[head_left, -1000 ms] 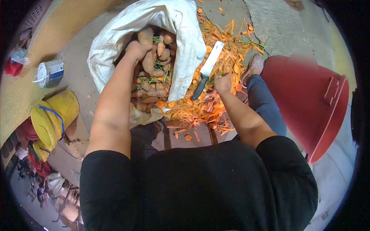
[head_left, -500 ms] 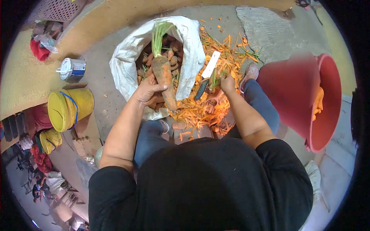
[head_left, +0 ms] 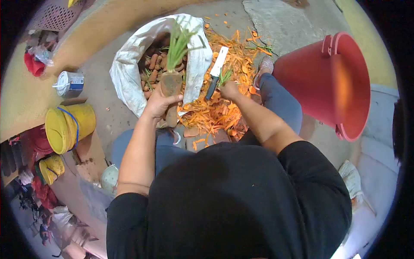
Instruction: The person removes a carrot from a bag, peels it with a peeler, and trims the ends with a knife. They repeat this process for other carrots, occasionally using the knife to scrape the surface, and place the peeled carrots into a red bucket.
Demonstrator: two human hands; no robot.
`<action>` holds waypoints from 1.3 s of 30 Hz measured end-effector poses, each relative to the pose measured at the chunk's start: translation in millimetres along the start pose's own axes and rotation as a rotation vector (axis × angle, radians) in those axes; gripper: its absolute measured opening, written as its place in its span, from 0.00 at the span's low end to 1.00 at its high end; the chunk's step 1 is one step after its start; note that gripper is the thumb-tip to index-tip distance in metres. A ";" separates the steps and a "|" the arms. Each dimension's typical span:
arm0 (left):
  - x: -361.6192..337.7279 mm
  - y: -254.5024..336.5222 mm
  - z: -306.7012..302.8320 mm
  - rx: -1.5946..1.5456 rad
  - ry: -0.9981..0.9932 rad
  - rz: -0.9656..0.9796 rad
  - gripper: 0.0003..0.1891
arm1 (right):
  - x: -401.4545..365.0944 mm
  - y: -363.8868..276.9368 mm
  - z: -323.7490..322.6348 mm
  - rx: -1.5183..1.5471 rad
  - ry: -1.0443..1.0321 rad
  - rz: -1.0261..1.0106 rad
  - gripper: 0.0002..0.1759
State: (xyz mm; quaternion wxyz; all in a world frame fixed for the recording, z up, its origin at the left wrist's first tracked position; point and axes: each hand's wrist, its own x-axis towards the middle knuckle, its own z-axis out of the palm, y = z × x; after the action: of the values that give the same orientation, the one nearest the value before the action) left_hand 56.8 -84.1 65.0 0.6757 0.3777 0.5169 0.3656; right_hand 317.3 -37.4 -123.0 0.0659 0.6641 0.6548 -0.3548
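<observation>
A large, soil-covered carrot (head_left: 171, 85) with a tuft of green stalks is gripped in my left hand (head_left: 158, 103), fingers and thumb wrapped round it. It is held over the near rim of a white woven sack (head_left: 125, 75), which contains many unpeeled carrots (head_left: 154, 62). My right hand (head_left: 230, 90) is closed around some short green stalks (head_left: 224, 77), low over a heap of orange peelings (head_left: 217, 114). Just left of it, a knife (head_left: 220, 61) with a pale blade and dark handle lies on the heap.
A large red tub (head_left: 302, 80) lies tipped at the right, with a blurred orange patch in its mouth. Left of me are a yellow bucket (head_left: 86, 123), a smaller yellow bucket (head_left: 51, 169) and a white-and-blue pail (head_left: 70, 84). A low yellowish wall (head_left: 95, 34) curves behind the sack.
The view has shifted, moving most things left and up. The carrot in my left hand has tilted, its crown now facing me more. My right hand stays beside the knife with the green stalks.
</observation>
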 end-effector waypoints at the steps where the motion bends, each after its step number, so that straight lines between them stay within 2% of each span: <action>1: 4.7 -3.1 -2.0 0.024 -0.011 0.004 0.32 | 5.1 -4.6 17.0 -0.160 -0.054 -0.088 0.16; 2: 11.8 -13.1 -9.3 0.050 -0.035 -0.047 0.35 | 11.7 -8.6 33.0 -0.317 -0.111 -0.182 0.15; 5: 18.9 -15.2 -4.6 0.042 0.014 -0.050 0.36 | 43.9 -11.1 79.2 -0.265 -0.017 -0.031 0.15; 7: 24.6 -7.0 -3.6 0.259 0.025 -0.117 0.38 | 60.1 -21.7 88.3 0.019 0.041 0.276 0.17; 8: 27.3 -2.2 -1.4 0.377 0.020 -0.150 0.38 | 84.0 -4.5 112.4 -0.052 -0.013 0.256 0.17; 9: 30.4 -0.4 -2.3 0.495 0.011 -0.181 0.38 | 84.1 -11.1 104.7 -0.023 0.011 0.293 0.16; 10: 36.7 -29.1 -9.1 0.197 -0.020 -0.067 0.39 | 84.2 -18.0 96.6 0.006 0.036 0.329 0.16; 12: 40.5 -17.7 -6.6 0.216 -0.013 -0.123 0.40 | 72.9 -39.6 65.1 0.112 0.085 0.415 0.15; 13: 40.7 -14.1 -5.2 0.225 -0.013 -0.153 0.40 | 70.6 -41.0 60.4 0.239 0.085 0.450 0.15; 16: 47.5 -16.7 -9.7 0.539 0.036 -0.135 0.40 | 67.5 -38.9 45.1 0.723 0.059 0.510 0.16; 19: 50.2 -11.1 -1.5 0.484 0.037 -0.103 0.39 | 26.0 -42.0 -6.4 1.237 -0.056 0.519 0.12; 20: 53.1 -14.5 -0.2 0.596 0.076 -0.107 0.36 | 4.2 -50.4 -30.8 1.216 -0.012 0.593 0.10; 22: 58.9 -21.5 3.8 0.819 0.159 -0.117 0.31 | -34.2 -47.1 -53.0 1.106 0.260 0.424 0.12; 23: 60.4 -20.1 8.9 0.869 0.154 -0.137 0.30 | -60.0 -46.4 -67.1 1.003 0.282 0.383 0.14; 24: 59.9 -13.6 15.6 0.920 0.148 -0.158 0.30 | -82.8 -39.5 -69.1 0.437 0.666 0.060 0.14; 25: 60.6 -8.4 22.0 0.973 0.143 -0.176 0.30 | -118.7 -58.2 -96.5 0.577 0.546 0.103 0.15; 27: 64.8 -8.7 34.4 1.015 0.148 -0.164 0.30 | -149.2 -50.5 -107.9 0.347 0.699 -0.281 0.15; 30: 60.6 4.6 53.4 1.105 0.082 -0.204 0.30 | -196.0 -78.1 -153.7 0.271 0.649 -0.379 0.15; 33: 55.0 7.8 58.1 1.153 0.057 -0.148 0.30 | -212.1 -82.9 -165.2 0.347 0.780 -0.407 0.15; 35: 53.8 9.2 58.1 1.202 0.054 -0.146 0.29 | -192.6 -63.2 -128.5 0.202 0.635 -0.363 0.14; 36: 52.7 8.0 58.8 1.230 0.041 -0.158 0.29 | -182.6 -61.6 -122.0 -0.184 0.247 -0.148 0.13; 39: 58.4 3.9 50.9 1.208 0.109 -0.132 0.28 | -172.6 -55.4 -105.6 -0.157 0.188 -0.153 0.12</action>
State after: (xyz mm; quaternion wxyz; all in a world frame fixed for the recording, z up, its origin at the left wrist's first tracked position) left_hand 117.6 -37.5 53.0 0.3357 0.6423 0.6888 -0.0162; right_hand 326.1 -113.7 72.3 0.0288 0.6352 0.7327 -0.2425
